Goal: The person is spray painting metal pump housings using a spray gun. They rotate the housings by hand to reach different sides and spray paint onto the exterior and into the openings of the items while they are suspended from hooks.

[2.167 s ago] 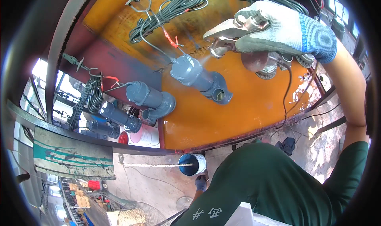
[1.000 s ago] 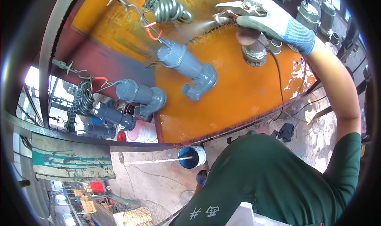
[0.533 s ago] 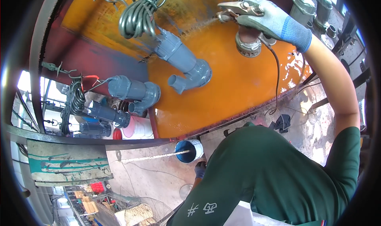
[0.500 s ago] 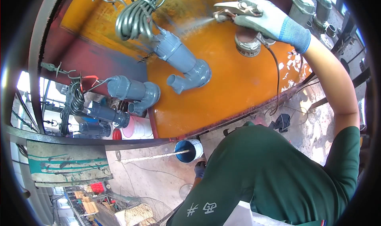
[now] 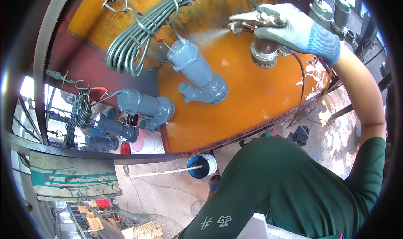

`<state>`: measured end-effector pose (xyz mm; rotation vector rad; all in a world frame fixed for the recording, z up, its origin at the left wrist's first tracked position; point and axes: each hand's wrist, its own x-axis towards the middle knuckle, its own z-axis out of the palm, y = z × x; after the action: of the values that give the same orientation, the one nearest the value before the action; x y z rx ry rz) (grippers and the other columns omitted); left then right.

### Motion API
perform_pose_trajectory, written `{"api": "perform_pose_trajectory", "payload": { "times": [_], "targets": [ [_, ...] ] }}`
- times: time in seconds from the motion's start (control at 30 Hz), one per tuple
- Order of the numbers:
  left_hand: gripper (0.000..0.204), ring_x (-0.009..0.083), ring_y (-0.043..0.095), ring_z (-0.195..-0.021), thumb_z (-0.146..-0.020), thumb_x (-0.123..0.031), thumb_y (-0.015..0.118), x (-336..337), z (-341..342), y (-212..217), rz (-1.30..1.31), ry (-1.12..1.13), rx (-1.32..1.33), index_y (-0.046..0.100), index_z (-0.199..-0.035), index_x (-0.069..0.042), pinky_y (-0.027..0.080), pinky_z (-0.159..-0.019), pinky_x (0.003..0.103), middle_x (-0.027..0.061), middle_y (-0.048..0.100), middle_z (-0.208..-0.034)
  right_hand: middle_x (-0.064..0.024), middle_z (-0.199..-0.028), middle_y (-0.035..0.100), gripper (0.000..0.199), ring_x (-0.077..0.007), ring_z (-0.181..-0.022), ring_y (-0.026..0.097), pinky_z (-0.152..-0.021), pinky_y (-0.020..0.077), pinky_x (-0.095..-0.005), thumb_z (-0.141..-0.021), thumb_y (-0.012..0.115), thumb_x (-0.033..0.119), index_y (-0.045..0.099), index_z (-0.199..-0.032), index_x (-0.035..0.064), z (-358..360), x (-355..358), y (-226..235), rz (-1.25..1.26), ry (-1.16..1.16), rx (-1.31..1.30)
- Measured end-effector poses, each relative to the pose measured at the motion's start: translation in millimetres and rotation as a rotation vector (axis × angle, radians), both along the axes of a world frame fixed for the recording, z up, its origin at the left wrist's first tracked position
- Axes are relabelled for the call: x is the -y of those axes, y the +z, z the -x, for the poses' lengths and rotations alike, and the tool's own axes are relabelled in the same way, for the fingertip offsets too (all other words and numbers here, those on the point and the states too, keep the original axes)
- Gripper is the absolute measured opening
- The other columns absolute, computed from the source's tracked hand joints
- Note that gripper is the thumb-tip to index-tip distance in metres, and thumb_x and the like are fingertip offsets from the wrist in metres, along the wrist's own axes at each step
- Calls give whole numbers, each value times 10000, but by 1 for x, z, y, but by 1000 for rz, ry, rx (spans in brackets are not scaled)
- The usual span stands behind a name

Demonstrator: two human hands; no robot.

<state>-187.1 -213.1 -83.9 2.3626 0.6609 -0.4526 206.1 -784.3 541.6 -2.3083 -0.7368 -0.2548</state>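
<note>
Grips a spray gun (image 5: 262,19) in the white-gloved right hand (image 5: 296,29), curled around its body, at the upper right. Carries a reddish-brown cup (image 5: 266,45) beneath the gun, in front of a grey metal pump (image 5: 264,61). Points the nozzle (image 5: 234,27) leftward and sends a pale mist (image 5: 214,35) toward the upper end of a blue-grey pump (image 5: 196,69), apart from the gun. Has this pump hanging tilted over an orange surface (image 5: 235,121), just beside a looped bundle of dark cable (image 5: 132,41).

Faces a second blue-grey pump (image 5: 142,103) to the left, likewise hung and tilted, with darker pumps (image 5: 117,127) beyond it and a pink bucket (image 5: 142,141) below. Holds the dark-gloved left hand (image 5: 214,183) low, near a blue-lined bucket (image 5: 213,164), partly hidden by green clothing (image 5: 289,176). Cannot tell its finger position or any hold on a thing. Has also a pale rod (image 5: 161,172) reaching into the bucket, a teal-streaked panel (image 5: 75,176) at the lower left, and grey pumps (image 5: 321,11) at the far upper right.
</note>
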Motion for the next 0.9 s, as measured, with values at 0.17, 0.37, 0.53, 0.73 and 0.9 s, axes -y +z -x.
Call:
{"api": "perform_pose_trajectory", "payload": {
  "times": [0.17, 0.37, 0.53, 0.73, 0.9],
  "targets": [
    [328, 339, 729, -952, -971, -312, 549, 10, -1, 10, -10, 29, 8, 805, -1016, -112, 558, -846, 441, 139, 782, -1004, -53, -873, 728, 329, -109, -760, 670, -693, 565, -284, -1027, 672, 297, 688, -1187, 9, 36, -26, 74, -52, 282, -228],
    [315, 297, 738, -927, -956, -316, 567, 14, -24, 4, 139, 200, -83, 812, -1009, -125, 557, -832, 424, 129, 786, -978, -57, -818, 732, 312, -129, -671, 681, -629, 569, -277, -1035, 645, 331, 689, -1114, 31, 49, -64, 115, 42, 12, -428],
    [322, 292, 735, -888, -943, -330, 587, 10, -17, -20, 35, 11, 71, 814, -1019, -114, 559, -809, 406, 130, 784, -947, -69, -735, 732, 299, -139, -642, 718, -616, 587, -295, -999, 678, 321, 697, -984, 23, 25, -67, 61, -90, 223, -201],
    [310, 239, 715, -845, -927, -318, 634, 25, -33, 13, 151, 216, -44, 810, -1040, -89, 547, -778, 375, 129, 775, -907, -80, -738, 712, 267, -145, -635, 665, -615, 543, -292, -949, 695, 255, 711, -1042, 5, 19, -24, 25, 86, 147, -319],
    [273, 190, 680, -814, -933, -265, 680, 55, -73, 95, 128, 214, 7, 799, -1047, -47, 536, -762, 344, 102, 764, -884, -31, -831, 677, 374, -72, -655, 589, -578, 498, -257, -978, 702, 273, 680, -1274, 45, 21, -10, -3, -164, 12, -166]
  ]
}}
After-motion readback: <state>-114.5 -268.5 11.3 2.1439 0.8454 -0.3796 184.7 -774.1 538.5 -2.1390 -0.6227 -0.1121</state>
